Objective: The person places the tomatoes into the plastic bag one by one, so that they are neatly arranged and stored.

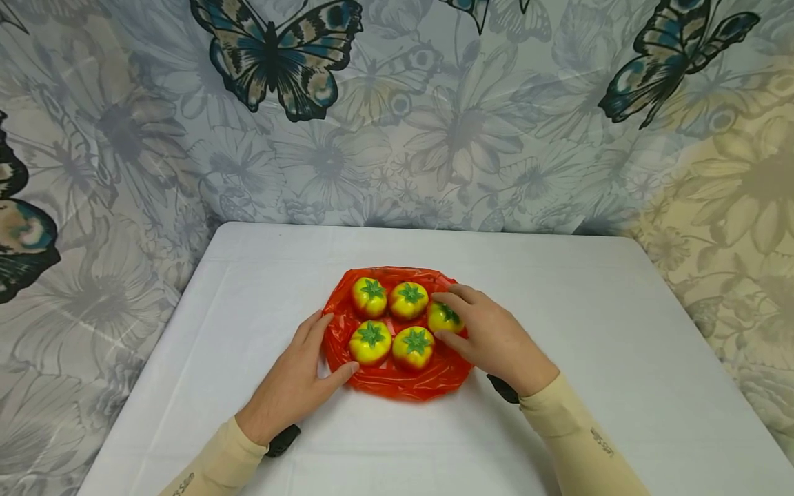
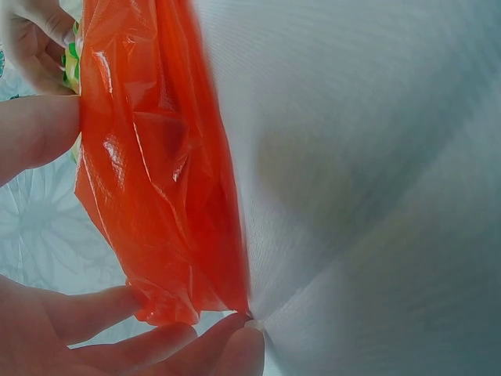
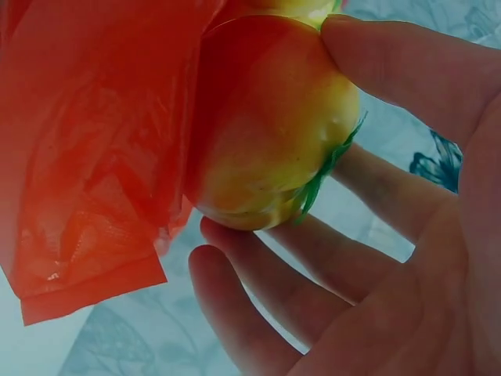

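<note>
A red plastic bag [image 1: 397, 389] lies spread on the table with its rim folded down. Inside sit several glossy yellow-red toy tomatoes [image 1: 413, 348] with green star-shaped tops. My right hand [image 1: 496, 331] grips the rightmost tomato [image 3: 270, 117], thumb on one side and fingertips on the other; the hand partly covers it in the head view. My left hand [image 1: 294, 375] rests at the bag's left side, fingers spread and slightly bent. Its thumb touches the near rim and its fingertips touch the bag's side [image 2: 156, 157] in the left wrist view.
The white-covered table [image 1: 267, 275] extends around the bag on all sides. Behind it hangs a cloth with flowers and a large butterfly [image 1: 273, 58]. Dark wrist devices [image 1: 283, 441] show under both beige sleeves [image 1: 577, 441].
</note>
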The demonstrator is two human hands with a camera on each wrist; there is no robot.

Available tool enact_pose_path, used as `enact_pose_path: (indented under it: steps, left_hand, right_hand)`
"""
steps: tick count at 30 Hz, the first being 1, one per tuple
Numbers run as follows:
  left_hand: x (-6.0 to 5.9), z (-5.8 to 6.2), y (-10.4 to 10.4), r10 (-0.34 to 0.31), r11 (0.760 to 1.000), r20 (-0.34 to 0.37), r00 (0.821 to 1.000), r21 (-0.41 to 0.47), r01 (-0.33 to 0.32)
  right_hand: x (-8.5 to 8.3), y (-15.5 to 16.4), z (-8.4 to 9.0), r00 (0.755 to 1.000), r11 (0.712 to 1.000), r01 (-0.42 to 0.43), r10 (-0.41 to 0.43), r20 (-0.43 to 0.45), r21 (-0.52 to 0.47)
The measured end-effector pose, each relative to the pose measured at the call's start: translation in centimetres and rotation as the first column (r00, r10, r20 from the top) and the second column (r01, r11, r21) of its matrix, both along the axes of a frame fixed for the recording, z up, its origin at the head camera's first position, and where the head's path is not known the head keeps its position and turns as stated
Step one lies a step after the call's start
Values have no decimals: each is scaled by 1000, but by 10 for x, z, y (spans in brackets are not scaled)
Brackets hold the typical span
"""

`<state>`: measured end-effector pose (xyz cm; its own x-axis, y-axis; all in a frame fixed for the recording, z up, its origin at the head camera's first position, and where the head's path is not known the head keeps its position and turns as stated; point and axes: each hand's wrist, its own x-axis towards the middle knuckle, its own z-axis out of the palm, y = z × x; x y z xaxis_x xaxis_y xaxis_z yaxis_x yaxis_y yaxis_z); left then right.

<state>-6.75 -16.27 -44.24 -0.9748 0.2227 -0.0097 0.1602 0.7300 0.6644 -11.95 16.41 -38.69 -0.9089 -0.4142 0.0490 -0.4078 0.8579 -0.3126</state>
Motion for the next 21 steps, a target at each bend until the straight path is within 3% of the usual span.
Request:
enact_pose_path:
  steps: [21]
  left_hand:
    - [-1,0,1,0,1000,11,1000,1,0]
  right_hand:
    - [-6,1,-14,998,999,-49,50,41,-14]
